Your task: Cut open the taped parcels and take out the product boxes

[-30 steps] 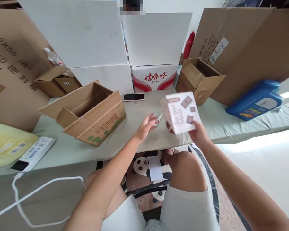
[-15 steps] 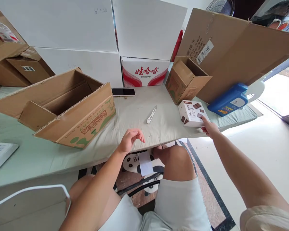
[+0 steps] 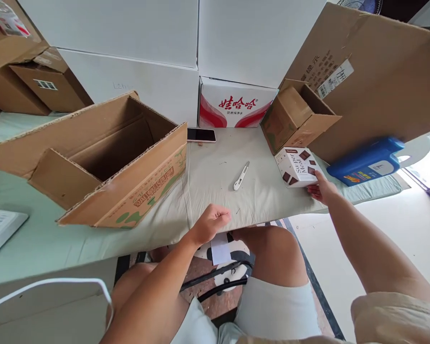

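Observation:
My right hand grips the near right corner of a small white box with brown chocolate squares and "Super Meal" print. The thumb lies on its top and the fingers are at its side, partly hidden. My left hand is closed in a loose fist over the table's front edge, with nothing visible in it. Between the hands, farther back on the cloth, lies a white utility knife. Behind the white box stands a small open cardboard box. On its right a blue bottle lies tilted.
A large open carton takes up the table's left side. A phone lies near a red-and-white carton at the back. A big cardboard sheet leans at the right. More cartons stand far left, above a white package.
The view has shifted, so things on the table appear farther right. My left hand's fingers have curled into a fist. My right hand stays at the white box's corner.

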`<act>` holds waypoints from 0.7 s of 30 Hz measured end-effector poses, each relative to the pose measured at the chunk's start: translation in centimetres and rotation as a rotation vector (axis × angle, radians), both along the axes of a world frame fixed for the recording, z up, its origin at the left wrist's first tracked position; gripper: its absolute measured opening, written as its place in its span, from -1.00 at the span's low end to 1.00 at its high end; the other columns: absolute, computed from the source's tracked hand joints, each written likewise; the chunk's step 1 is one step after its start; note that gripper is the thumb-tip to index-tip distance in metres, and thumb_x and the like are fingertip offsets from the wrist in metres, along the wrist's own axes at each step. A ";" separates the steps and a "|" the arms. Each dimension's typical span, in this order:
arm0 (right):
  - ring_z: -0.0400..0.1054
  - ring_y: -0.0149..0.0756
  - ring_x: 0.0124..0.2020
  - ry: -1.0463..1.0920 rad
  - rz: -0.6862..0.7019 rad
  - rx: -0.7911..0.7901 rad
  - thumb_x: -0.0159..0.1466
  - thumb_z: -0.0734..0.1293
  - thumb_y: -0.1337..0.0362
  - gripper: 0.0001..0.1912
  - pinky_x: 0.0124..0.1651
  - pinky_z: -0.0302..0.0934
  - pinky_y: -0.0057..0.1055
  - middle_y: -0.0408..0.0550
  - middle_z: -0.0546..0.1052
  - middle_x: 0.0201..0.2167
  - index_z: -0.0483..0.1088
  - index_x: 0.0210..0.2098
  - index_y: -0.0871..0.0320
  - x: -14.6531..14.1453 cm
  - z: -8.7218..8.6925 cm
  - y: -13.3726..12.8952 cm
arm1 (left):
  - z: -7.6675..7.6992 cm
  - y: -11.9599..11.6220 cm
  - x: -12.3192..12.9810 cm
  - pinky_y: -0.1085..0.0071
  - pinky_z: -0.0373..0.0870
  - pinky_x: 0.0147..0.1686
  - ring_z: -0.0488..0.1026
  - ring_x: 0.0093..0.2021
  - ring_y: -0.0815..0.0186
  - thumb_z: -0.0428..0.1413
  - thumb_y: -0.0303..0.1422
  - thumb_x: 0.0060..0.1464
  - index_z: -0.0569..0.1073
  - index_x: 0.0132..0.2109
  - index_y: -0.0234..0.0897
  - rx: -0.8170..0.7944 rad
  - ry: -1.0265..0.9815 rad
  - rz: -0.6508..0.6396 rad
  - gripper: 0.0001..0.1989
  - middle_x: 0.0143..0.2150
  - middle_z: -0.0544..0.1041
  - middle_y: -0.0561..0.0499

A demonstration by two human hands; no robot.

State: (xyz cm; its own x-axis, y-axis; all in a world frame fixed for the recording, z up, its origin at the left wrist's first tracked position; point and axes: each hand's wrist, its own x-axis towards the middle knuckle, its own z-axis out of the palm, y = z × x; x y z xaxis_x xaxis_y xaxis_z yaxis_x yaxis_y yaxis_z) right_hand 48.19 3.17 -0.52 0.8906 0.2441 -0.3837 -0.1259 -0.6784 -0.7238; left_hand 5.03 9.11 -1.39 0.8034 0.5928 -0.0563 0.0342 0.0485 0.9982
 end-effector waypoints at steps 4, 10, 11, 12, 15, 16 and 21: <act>0.33 -0.40 -0.64 -0.004 -0.010 0.032 0.36 0.24 -0.17 -0.53 -0.61 0.21 -0.49 -0.15 0.38 -0.63 0.35 -0.34 0.13 -0.1 -0.2 1.2 | -1.0 0.9 0.1 0.31 -0.12 -0.43 -0.07 -0.54 0.40 -0.07 -0.11 0.08 -0.06 -0.59 -0.18 0.347 0.233 0.089 -0.57 -0.62 -0.07 0.14; 0.35 -0.37 -0.61 0.000 0.020 0.119 0.40 0.13 -0.22 -0.44 -0.60 0.17 -0.47 -0.07 0.41 -0.61 0.39 -0.26 0.16 1.2 -2.0 1.2 | -3.3 1.9 0.1 0.32 -0.06 -0.41 0.01 -0.55 0.37 -0.11 -0.13 0.14 -0.05 -0.60 -0.19 0.660 0.527 0.238 -0.56 -0.63 -0.01 0.11; 0.36 -0.37 -0.61 -0.002 0.031 0.141 0.41 0.12 -0.21 -0.45 -0.59 0.17 -0.46 -0.07 0.43 -0.60 0.38 -0.22 0.16 1.5 -2.3 1.1 | -3.5 1.9 0.1 0.33 -0.06 -0.42 0.01 -0.55 0.37 -0.13 -0.14 0.15 -0.06 -0.59 -0.19 0.693 0.561 0.254 -0.57 -0.63 -0.01 0.11; 0.37 -0.35 -0.60 -0.004 0.044 0.163 0.41 0.13 -0.21 -0.46 -0.57 0.19 -0.44 -0.07 0.45 -0.58 0.37 -0.18 0.16 1.8 -2.6 1.0 | -3.5 1.9 0.2 0.33 -0.05 -0.42 0.01 -0.55 0.37 -0.14 -0.15 0.16 -0.06 -0.59 -0.19 0.728 0.595 0.270 -0.57 -0.63 -0.02 0.10; 0.41 -0.29 -0.55 -0.038 0.094 0.211 0.36 0.20 -0.22 -0.48 -0.46 0.24 -0.38 -0.08 0.52 -0.51 0.31 -0.05 0.12 2.6 -3.2 0.6 | -3.2 1.8 0.8 0.35 -0.04 -0.42 -0.01 -0.55 0.36 -0.14 -0.20 0.18 -0.08 -0.58 -0.20 0.826 0.694 0.318 -0.58 -0.63 -0.03 0.10; 0.42 -0.26 -0.51 -0.066 0.107 0.216 0.34 0.22 -0.22 -0.47 -0.41 0.24 -0.36 -0.08 0.53 -0.49 0.30 -0.03 0.12 2.7 -3.3 0.4 | -3.1 1.7 1.1 0.36 -0.04 -0.42 -0.01 -0.55 0.36 -0.13 -0.21 0.17 -0.07 -0.59 -0.21 0.853 0.726 0.328 -0.58 -0.63 -0.03 0.10; 0.40 -0.17 -0.28 -0.289 0.187 0.198 0.38 0.16 -0.07 -0.62 -0.25 0.11 -0.35 0.00 0.58 -0.33 0.32 -0.10 0.11 1.9 -4.2 -0.8 | -3.2 1.0 2.7 0.34 -0.14 -0.39 -0.04 -0.52 0.34 -0.01 -0.25 0.10 0.05 -0.62 -0.24 0.959 0.885 0.375 -0.59 -0.63 0.06 0.06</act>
